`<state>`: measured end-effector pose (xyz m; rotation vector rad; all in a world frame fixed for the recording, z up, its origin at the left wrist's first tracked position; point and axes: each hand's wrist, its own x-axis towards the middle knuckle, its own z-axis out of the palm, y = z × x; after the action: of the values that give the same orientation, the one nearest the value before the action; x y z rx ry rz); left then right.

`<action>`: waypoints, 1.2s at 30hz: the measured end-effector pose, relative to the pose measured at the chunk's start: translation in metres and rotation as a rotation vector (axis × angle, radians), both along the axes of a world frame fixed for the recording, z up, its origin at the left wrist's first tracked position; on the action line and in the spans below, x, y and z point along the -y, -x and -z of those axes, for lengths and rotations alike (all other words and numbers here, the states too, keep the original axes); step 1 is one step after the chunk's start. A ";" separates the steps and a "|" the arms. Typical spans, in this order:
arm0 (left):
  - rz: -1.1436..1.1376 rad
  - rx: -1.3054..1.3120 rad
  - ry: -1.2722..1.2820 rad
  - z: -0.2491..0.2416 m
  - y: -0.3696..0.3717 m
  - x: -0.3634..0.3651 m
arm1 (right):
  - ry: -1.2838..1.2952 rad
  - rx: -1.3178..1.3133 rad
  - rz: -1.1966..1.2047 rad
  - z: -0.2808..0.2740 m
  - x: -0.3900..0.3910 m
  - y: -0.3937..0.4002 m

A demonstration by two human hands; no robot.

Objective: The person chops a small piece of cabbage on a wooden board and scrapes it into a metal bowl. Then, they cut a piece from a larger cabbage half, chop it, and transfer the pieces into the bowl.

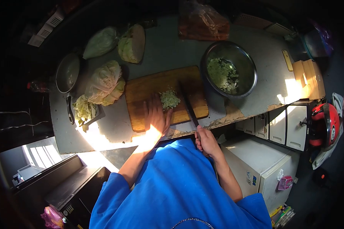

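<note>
While the right hand (205,142) is closed round the knife (189,105), the left hand (158,117) lies open beside chopped cabbage (170,99) on the cutting board (141,87); safe cutting wants tucked fingertips.

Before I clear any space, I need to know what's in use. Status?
Right hand gripping knife. Left hand on board, by chopped cabbage. Bowl beside board, partly filled. Nothing visible between knife and chopped cabbage.

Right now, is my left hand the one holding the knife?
No, the right hand grips the knife, while the left hand is beside the chopped cabbage on the cutting board.
</note>
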<state>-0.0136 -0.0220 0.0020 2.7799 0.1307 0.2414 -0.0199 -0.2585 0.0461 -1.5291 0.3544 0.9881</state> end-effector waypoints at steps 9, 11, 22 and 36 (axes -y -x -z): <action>0.120 0.089 0.171 0.007 -0.022 0.006 | -0.174 -0.274 0.006 -0.004 -0.023 -0.008; 0.130 0.096 0.176 0.009 -0.023 0.005 | -0.184 -0.259 -0.001 -0.008 -0.023 -0.009; 0.232 0.126 0.295 -0.060 -0.044 0.015 | -0.177 -0.134 -0.014 -0.059 -0.004 -0.024; 0.355 0.166 0.262 -0.103 -0.088 0.068 | -0.163 -0.058 0.043 -0.112 0.046 -0.044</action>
<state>0.0745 -0.0896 0.1053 2.4555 -0.3451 0.3342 0.0237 -0.3049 0.1576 -1.3430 0.3380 1.0050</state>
